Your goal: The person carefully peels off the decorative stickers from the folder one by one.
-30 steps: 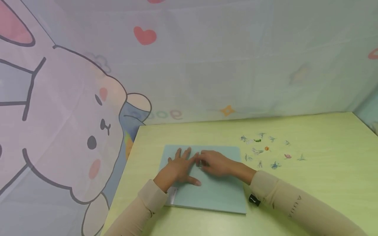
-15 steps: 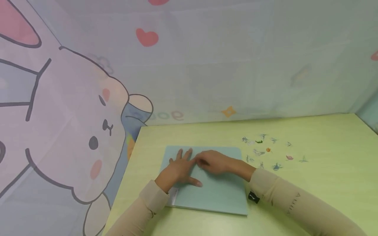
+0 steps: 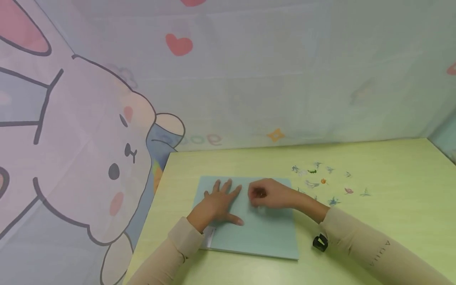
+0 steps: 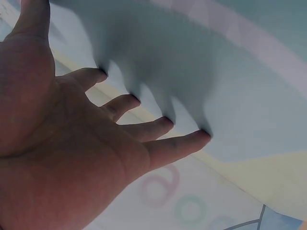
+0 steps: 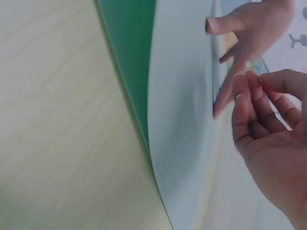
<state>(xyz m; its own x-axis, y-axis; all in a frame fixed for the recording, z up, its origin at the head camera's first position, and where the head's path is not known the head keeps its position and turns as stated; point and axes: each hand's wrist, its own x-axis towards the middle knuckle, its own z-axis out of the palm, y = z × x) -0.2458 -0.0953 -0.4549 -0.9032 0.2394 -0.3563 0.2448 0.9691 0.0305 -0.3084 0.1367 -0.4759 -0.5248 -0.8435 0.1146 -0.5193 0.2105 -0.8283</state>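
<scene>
My left hand [image 3: 215, 206] lies with fingers spread on a pale blue-green pad [image 3: 256, 237], pressing its left half. In the left wrist view its fingertips [image 4: 205, 135] touch the pad's surface. My right hand [image 3: 272, 193] hovers over the pad's upper right part, thumb and fingers pinched together. A small pale, clear-looking piece [image 3: 261, 209] shows just below those fingers; its kind cannot be made out. In the right wrist view the thumb and fingertips of the right hand [image 5: 273, 115] meet around a tiny yellowish spot.
Several small cut-out pieces like clear stickers lie right of the pad, among them an orange one [image 3: 323, 181], a pink one [image 3: 348, 190] and a blue one [image 3: 333, 201]. A black device [image 3: 320, 242] sits by the right cuff. A printed curtain [image 3: 242, 91] hangs behind the table [image 3: 392, 221].
My right hand has drawn back to the right, away from the left hand's fingers. The small piece seen under its fingers earlier is gone from that spot. My left hand stays put.
</scene>
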